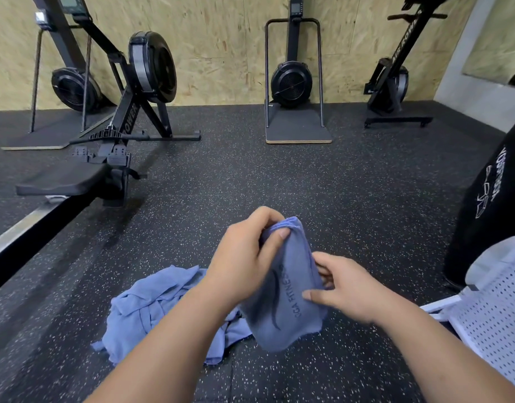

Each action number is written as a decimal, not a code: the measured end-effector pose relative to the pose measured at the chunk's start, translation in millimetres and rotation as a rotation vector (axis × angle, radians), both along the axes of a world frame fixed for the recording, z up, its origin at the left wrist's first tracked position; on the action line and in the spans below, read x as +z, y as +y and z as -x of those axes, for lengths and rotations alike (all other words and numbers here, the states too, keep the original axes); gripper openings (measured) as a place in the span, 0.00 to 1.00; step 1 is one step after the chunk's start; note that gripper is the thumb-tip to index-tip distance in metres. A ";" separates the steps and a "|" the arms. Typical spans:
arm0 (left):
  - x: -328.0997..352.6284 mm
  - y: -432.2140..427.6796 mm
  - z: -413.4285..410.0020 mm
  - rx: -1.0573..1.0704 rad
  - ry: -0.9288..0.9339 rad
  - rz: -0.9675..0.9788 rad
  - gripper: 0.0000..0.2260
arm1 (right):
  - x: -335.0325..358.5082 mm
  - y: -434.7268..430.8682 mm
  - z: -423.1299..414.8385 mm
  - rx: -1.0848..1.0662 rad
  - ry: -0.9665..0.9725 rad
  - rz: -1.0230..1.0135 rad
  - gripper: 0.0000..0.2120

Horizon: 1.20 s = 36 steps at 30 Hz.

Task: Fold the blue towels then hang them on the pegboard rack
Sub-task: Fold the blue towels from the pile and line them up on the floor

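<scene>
- Head view, what is hard to see: the folded blue towel [288,303] carries dark print, of which only "FITNE" reads clearly; the rest runs under the fold. Whether its lower edge touches the speckled black floor [250,170] cannot be told.
- A heap of loose blue towels [151,309] lies on the floor just left of the held one, its right part hidden behind the left forearm.
- At the right edge a white perforated panel [494,315] and a black printed bag [483,205] are both cut off by the frame.
- Left hand [244,266]: it grips the towel's top end, thumb laid across the front, fingers curled over the top and out of sight behind the cloth.
- Right hand [346,289]: it pinches the towel's right edge lower down, thumb on the front, fingertips tucked behind the fabric.
- Both forearms reach in from the bottom, and the towel hangs upright between the hands.
</scene>
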State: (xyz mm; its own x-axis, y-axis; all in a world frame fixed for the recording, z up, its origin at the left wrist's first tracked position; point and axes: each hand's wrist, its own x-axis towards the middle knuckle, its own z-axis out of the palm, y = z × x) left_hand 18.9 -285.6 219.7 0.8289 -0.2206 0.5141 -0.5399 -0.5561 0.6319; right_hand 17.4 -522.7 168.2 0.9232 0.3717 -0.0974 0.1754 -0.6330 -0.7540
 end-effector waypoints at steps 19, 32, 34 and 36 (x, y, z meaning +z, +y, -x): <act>-28.7 58.1 -41.9 0.702 0.326 0.601 0.08 | 10.0 -36.0 -15.0 -0.308 -0.219 -0.240 0.07; -42.0 58.5 -48.1 0.695 0.421 0.560 0.11 | 30.6 -38.6 -9.0 -0.372 -0.253 -0.260 0.11; -43.7 60.3 -49.0 0.720 0.419 0.598 0.12 | 35.9 -41.4 -7.5 -0.283 -0.080 -0.380 0.08; -43.9 62.0 -49.5 0.731 0.434 0.666 0.12 | 38.2 -45.1 -4.9 -0.173 0.048 -0.411 0.09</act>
State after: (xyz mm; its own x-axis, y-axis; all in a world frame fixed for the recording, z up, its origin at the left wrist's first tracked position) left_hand 68.4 -223.6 175.8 0.7868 0.6169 -0.0214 0.1259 -0.1265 0.9839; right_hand 22.4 -567.8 206.4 0.9732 0.2292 -0.0177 0.0524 -0.2964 -0.9536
